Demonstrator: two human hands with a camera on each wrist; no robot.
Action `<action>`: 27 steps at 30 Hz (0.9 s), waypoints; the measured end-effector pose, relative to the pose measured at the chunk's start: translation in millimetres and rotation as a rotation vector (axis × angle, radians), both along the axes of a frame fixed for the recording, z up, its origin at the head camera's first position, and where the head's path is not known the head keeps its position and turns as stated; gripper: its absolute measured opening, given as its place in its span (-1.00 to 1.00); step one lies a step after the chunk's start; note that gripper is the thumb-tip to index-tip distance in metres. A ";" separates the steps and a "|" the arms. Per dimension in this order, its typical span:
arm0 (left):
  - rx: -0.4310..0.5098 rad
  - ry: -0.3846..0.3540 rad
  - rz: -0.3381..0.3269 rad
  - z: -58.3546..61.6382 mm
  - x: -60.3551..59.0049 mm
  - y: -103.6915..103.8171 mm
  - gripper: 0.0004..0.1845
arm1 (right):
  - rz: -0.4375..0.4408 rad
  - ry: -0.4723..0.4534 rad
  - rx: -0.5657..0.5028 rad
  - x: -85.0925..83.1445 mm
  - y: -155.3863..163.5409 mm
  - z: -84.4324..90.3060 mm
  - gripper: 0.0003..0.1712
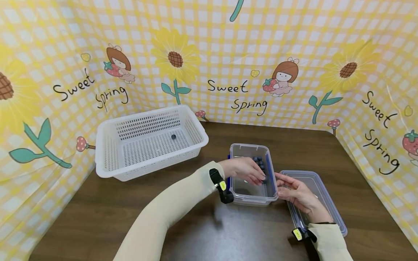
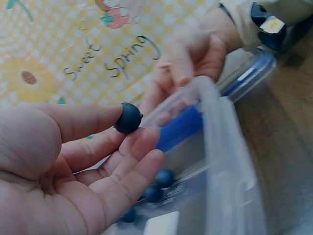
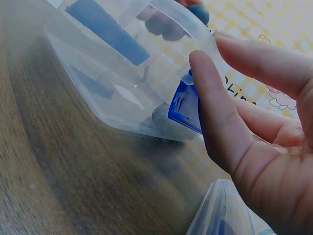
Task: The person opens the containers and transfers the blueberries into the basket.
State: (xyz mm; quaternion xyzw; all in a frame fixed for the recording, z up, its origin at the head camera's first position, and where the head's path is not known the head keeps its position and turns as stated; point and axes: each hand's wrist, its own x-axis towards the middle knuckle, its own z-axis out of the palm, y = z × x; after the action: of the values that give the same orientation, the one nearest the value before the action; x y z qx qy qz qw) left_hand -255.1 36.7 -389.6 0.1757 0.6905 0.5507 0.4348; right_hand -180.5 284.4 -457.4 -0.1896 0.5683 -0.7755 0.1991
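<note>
Over the clear plastic food box [image 1: 253, 198], my left hand [image 1: 243, 169] pinches a dark blueberry [image 2: 129, 119] between thumb and fingertips. The berry is held near the box's rim in the left wrist view. Inside the box, several blueberries [image 1: 259, 160] lie along its right side. My right hand [image 1: 298, 195] touches the box's right wall with fairly straight fingers; in the right wrist view, one finger lies against the blue latch [image 3: 185, 105] and another reaches the rim.
A clear lid [image 1: 330, 203] lies on the brown table [image 1: 261, 235] under my right hand and wrist. At the back left, a white perforated basket [image 1: 153, 163] holds one blueberry [image 1: 173, 137]. A yellow checked cloth [image 1: 228, 54] surrounds the table's back and sides.
</note>
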 end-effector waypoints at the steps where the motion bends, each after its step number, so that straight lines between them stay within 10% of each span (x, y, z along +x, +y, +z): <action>1: 0.009 -0.006 0.018 2.3 -2.1 -2.9 -0.72 | 0.000 -0.001 -0.003 -0.1 0.0 0.3 -0.39; 27: 0.234 0.109 0.424 60.2 -53.4 -154.6 -0.81 | 0.026 0.021 -0.037 -2.1 1.1 -3.5 -0.38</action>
State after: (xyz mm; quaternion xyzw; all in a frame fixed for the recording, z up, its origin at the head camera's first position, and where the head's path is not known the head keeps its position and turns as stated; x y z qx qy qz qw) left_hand -308.5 -117.9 -329.4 0.1055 0.6659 0.6956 0.2481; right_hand -182.5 285.6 -460.9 -0.2086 0.5536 -0.7811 0.1998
